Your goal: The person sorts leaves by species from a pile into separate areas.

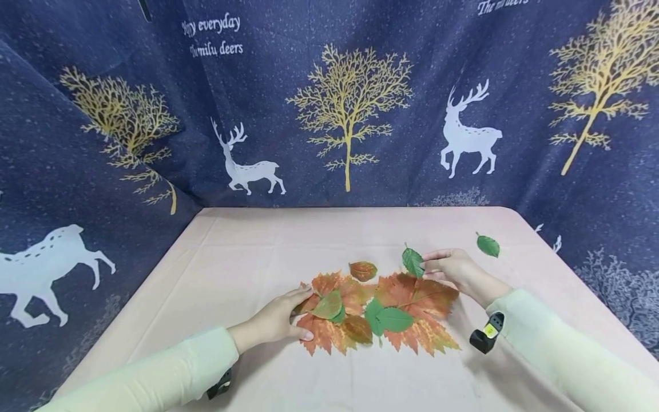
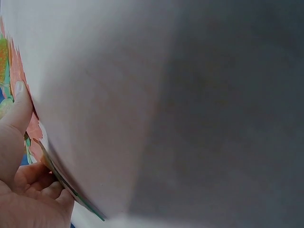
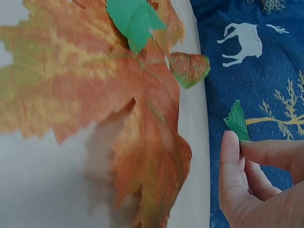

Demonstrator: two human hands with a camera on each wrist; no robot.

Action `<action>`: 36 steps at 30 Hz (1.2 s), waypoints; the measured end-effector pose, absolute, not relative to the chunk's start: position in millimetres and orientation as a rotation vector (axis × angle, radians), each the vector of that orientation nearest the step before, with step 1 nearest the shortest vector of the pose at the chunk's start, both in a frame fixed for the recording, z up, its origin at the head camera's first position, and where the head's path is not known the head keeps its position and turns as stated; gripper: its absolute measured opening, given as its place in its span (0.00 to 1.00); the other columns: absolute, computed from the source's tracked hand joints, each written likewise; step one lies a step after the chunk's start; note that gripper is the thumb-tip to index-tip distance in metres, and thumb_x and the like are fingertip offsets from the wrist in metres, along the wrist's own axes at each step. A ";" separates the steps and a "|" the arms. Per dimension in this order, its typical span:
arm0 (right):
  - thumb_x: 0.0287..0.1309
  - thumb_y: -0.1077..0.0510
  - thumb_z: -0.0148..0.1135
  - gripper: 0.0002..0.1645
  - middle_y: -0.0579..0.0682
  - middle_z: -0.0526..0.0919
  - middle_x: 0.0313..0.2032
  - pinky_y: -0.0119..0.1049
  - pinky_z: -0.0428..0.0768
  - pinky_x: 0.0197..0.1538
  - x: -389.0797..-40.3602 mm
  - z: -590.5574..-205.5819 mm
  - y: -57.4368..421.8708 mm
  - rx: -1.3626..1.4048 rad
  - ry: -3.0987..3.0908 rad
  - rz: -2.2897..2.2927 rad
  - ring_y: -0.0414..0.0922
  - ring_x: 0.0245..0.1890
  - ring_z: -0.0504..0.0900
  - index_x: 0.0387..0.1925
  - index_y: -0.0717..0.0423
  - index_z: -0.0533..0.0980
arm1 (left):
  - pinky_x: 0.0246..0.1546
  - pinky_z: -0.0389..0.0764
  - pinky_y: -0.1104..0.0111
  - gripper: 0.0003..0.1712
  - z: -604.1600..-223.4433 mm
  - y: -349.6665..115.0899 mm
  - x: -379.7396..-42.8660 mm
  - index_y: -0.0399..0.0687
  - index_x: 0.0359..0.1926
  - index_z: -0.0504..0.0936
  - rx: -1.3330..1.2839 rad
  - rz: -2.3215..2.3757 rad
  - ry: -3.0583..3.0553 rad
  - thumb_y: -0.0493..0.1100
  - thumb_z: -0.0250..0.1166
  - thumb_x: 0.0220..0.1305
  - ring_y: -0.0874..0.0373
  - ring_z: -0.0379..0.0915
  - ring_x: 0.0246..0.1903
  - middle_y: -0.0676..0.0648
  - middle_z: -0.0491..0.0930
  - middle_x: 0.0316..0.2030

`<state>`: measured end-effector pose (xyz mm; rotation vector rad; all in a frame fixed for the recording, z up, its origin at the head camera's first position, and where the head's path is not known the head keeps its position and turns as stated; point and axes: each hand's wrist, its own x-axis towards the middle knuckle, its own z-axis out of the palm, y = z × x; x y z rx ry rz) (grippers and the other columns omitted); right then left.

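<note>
My right hand point(image 1: 453, 268) pinches a small green serrated leaf point(image 1: 412, 261) between thumb and fingertips, above the back edge of the right large orange maple leaf point(image 1: 432, 300). The right wrist view shows that green leaf point(image 3: 236, 118) upright at the fingertips. At the outer edge of the left orange maple leaf point(image 1: 321, 332), my left hand point(image 1: 278, 317) rests with thumb and fingers spread apart. Near it, a yellow-green leaf point(image 1: 327, 306) lies on the maple leaf. Green leaves point(image 1: 395, 319) overlap the middle of the pile, beside a brown-orange leaf point(image 1: 357, 329).
A small reddish leaf point(image 1: 362, 270) lies behind the pile. Another green leaf point(image 1: 487, 245) sits apart at the back right of the pale tablecloth point(image 1: 257, 246). A dark blue curtain point(image 1: 288, 68) with deer and trees surrounds the table's back and sides.
</note>
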<state>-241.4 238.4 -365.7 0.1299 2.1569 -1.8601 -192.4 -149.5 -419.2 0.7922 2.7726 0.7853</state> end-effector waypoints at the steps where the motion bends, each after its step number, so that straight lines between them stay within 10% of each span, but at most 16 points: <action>1: 0.61 0.70 0.56 0.23 0.46 0.81 0.30 0.29 0.85 0.41 -242.2 -364.9 240.1 0.134 2.156 -1.864 0.38 0.27 0.85 0.57 0.79 0.67 | 0.68 0.62 0.45 0.53 -419.2 -149.2 -192.3 0.34 0.69 0.63 0.794 0.784 2.773 0.53 0.76 0.48 0.36 0.57 0.69 0.34 0.62 0.69; 36: 0.63 0.71 0.54 0.28 0.43 0.84 0.27 0.29 0.85 0.43 -268.2 -362.2 293.9 0.252 2.128 -1.907 0.36 0.29 0.86 0.62 0.79 0.61 | 0.68 0.60 0.44 0.55 -417.9 -151.6 -193.0 0.36 0.70 0.61 0.788 0.780 2.748 0.56 0.74 0.48 0.36 0.55 0.69 0.35 0.60 0.71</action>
